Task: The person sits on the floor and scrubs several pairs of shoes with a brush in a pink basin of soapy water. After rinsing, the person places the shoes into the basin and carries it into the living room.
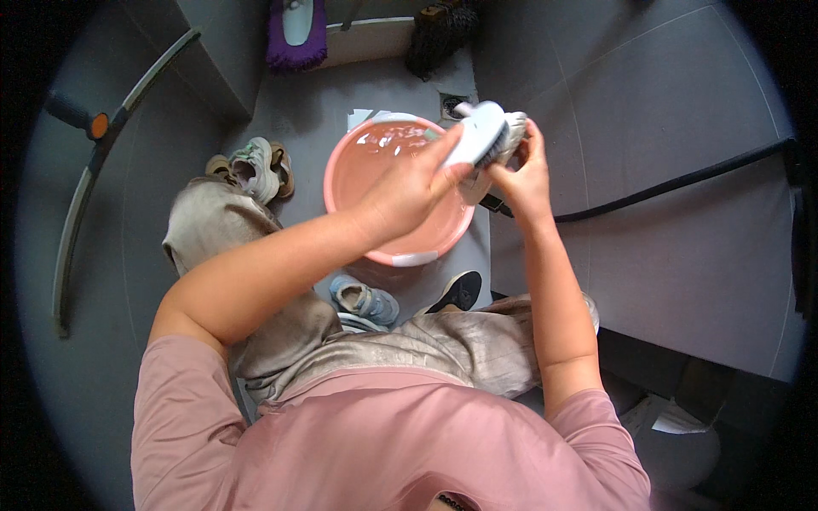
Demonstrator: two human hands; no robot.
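Observation:
My left hand (409, 191) grips a white scrub brush (476, 134) by its handle. The brush's dark bristles press against a pale shoe (513, 137), whose shape is partly hidden by the brush and fingers. My right hand (527, 175) holds that shoe from the right side, thumb toward me and fingers round its far edge. Both hands are raised over the right part of a pink plastic basin (331, 185) that contains water (383, 172). The brush looks slightly blurred.
On the floor stand white sneakers (261, 172) by a brown shoe (284, 167), and a light blue shoe (364, 300). A floor drain (455, 105) lies behind the basin. A black hose (613, 205) runs along the right. Mop heads, one purple (297, 57), one dark (441, 38), stand at the back.

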